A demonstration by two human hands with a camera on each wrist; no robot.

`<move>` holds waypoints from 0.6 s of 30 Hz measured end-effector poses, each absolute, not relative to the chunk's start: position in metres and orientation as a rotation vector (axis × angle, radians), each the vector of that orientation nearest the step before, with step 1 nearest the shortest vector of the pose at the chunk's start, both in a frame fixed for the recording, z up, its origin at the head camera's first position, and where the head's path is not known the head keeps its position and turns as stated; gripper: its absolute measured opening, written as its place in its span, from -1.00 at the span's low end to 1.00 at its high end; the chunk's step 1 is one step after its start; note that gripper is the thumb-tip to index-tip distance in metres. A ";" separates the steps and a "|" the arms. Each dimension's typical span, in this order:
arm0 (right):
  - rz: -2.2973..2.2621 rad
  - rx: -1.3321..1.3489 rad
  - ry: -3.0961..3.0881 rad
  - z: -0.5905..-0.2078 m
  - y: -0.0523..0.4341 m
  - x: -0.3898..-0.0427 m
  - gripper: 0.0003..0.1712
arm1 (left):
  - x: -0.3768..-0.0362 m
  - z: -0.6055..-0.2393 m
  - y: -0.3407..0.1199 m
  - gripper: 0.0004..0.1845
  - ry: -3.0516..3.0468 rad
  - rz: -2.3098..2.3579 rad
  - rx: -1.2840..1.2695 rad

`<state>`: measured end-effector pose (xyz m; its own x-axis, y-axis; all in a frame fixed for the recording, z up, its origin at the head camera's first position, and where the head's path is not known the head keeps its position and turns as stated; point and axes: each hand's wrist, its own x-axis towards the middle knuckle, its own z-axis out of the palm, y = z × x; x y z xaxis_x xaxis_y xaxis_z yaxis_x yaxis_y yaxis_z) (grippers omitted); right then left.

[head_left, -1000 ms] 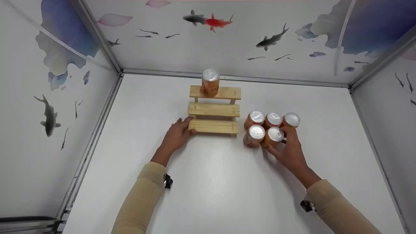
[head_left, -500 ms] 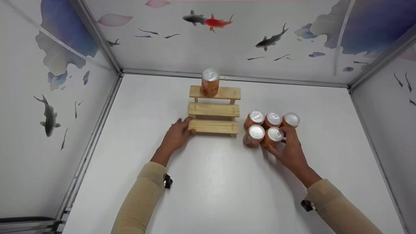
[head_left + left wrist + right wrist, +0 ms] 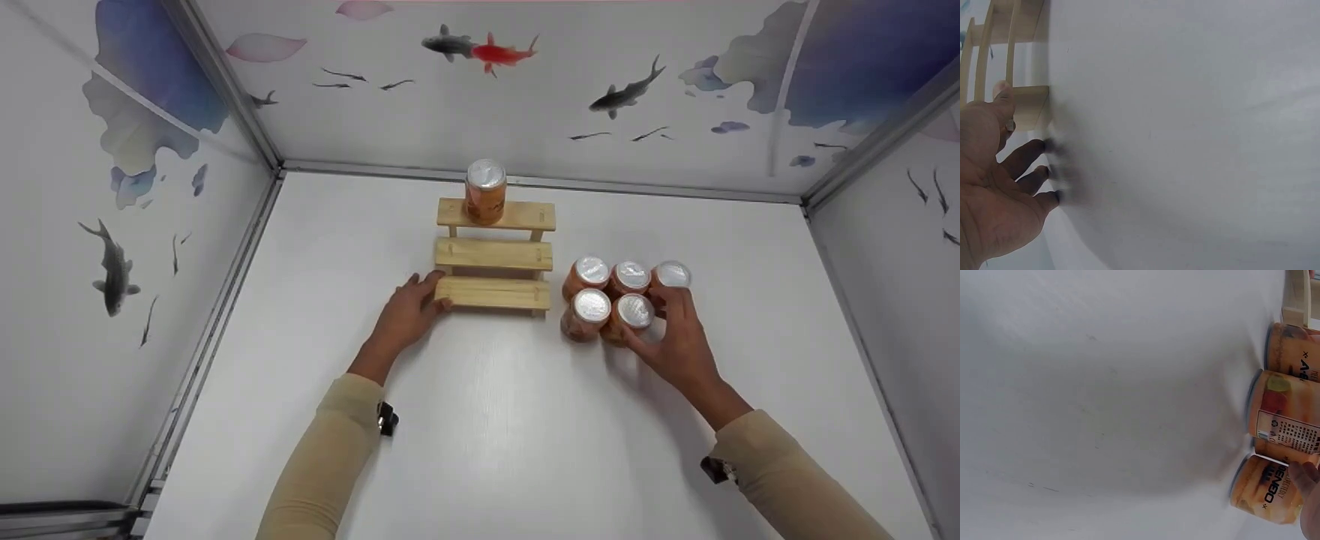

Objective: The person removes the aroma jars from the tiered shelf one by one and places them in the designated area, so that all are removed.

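At the left front corner of a small three-step wooden shelf [image 3: 493,253], my left hand [image 3: 409,311] grips the lowest step, the thumb in front. In the left wrist view the thumb and index finger pinch the shelf's wood [image 3: 1028,104]; the other fingers are spread near the table. My right hand [image 3: 682,345] curves round the front right orange can [image 3: 634,310], thumb at its front and fingers at its right side. In the right wrist view a fingertip [image 3: 1299,477] overlaps a neighbouring can [image 3: 1264,489]. The cans stand upright in a close group with silver lids.
One more orange can [image 3: 486,191] stands on the top step, left of its middle. Beside the right hand is the front left can [image 3: 587,313], with further cans behind. White walls with painted fish [image 3: 626,91] enclose the white table [image 3: 487,435].
My right hand has shifted slightly right, with its fingers a little higher beside the front right can. The left hand, shelf and cans stay in place.
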<state>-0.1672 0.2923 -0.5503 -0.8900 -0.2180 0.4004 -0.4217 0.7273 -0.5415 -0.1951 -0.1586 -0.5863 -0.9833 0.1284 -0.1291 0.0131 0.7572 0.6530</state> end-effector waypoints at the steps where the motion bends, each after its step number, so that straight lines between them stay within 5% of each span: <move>1: 0.913 0.508 -2.612 -0.549 0.292 -0.168 -0.12 | -0.195 -0.586 -0.159 -0.31 2.786 1.036 0.108; 18: 0.794 0.482 -2.604 -0.517 0.277 -0.196 -0.13 | -0.194 -0.583 -0.157 -0.32 2.790 1.045 0.072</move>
<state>-0.1956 0.2773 -0.5174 -0.8712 -0.2116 0.4430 -0.4226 0.7823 -0.4577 -0.1937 -0.1567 -0.5828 -0.9859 0.1010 -0.1338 -0.0117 0.7545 0.6561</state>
